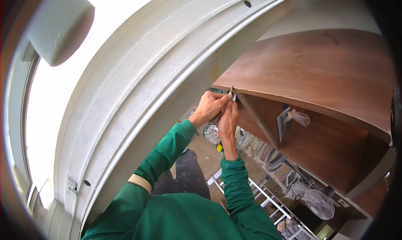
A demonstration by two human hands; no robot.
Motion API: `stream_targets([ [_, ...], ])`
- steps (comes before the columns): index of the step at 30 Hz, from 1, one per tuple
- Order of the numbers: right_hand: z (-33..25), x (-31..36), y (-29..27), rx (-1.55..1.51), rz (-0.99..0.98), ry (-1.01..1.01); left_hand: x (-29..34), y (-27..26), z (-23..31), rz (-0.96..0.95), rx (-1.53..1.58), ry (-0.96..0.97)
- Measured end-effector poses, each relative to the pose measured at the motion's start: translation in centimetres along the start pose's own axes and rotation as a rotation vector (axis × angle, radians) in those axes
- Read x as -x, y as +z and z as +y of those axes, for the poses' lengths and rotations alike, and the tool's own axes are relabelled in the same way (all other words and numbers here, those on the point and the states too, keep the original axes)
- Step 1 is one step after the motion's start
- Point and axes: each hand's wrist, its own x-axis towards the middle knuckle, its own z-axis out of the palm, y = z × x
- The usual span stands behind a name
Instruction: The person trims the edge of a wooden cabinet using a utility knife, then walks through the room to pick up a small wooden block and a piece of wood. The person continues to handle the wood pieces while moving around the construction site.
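Note:
Both my hands meet at the near left corner of a brown wooden cabinet (pixel 301 68), just under its top edge. My left hand (pixel 207 108) comes in from the left, its fingers bent into a pinch. Right beside it, my right hand (pixel 228 120) reaches up with closed fingers. Between the fingertips sits a small light-coloured piece with a thin metal tip (pixel 231 89) touching the cabinet's top edge. The fingers cover most of it, so its kind is unclear. Which hand bears it more cannot be told.
A white window frame (pixel 138 77) curves along my left. Inside the cabinet, a clear plastic bag (pixel 299 118) lies by a flat grey panel (pixel 283 125). Far below stand a metal ladder (pixel 268 200), a white fan (pixel 319 203) and cluttered items on the floor.

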Motion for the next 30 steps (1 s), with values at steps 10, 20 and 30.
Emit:
stream_targets([
  [10,-0.7,0.9,0.0,0.143,0.067,-0.126,0.7,0.5,0.7,0.031,0.045,0.065],
  [20,0.0,-0.5,0.4,0.110,-0.002,-0.029,-1.4,-0.3,-2.2,-0.018,-0.152,0.137],
  [30,-1.6,1.3,0.4,0.156,0.074,-0.122,0.3,0.1,0.6,-0.002,0.011,0.082],
])
